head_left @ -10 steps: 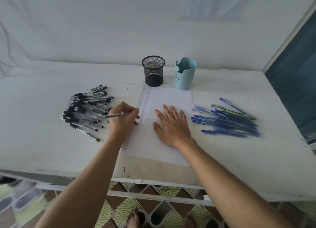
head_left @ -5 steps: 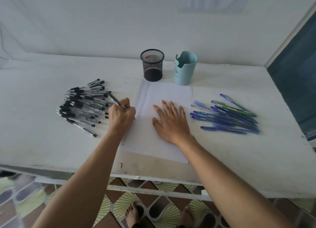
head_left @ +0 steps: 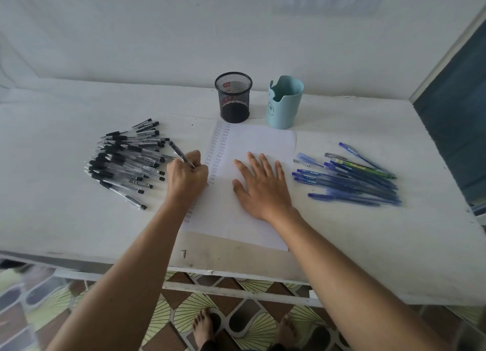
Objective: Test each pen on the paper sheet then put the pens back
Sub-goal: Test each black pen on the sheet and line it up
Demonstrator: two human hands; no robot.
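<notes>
My left hand (head_left: pixel 187 176) grips a black pen (head_left: pixel 178 152) in a writing hold, its tip hidden behind my fingers at the left columns of small marks on the white paper sheet (head_left: pixel 260 142). My right hand (head_left: pixel 261 186) lies flat on the sheet with fingers spread. A pile of several black pens (head_left: pixel 126 161) lies left of the sheet. To the sheet's right lies a pile of several blue pens (head_left: pixel 349 178), one green among them. A black mesh cup (head_left: pixel 233 97) and a light blue cup (head_left: pixel 284 102) stand behind the sheet; no pens show in them.
The white table (head_left: pixel 52 214) ends at a front edge near my forearms, and a white wall rises behind the cups. A dark panel (head_left: pixel 457 129) borders the table on the right. Below the edge show a tiled floor and bare feet.
My left hand turned the black pen from lying sideways to a writing hold and brought it onto the marks at the sheet's left. My right hand stayed flat on the sheet.
</notes>
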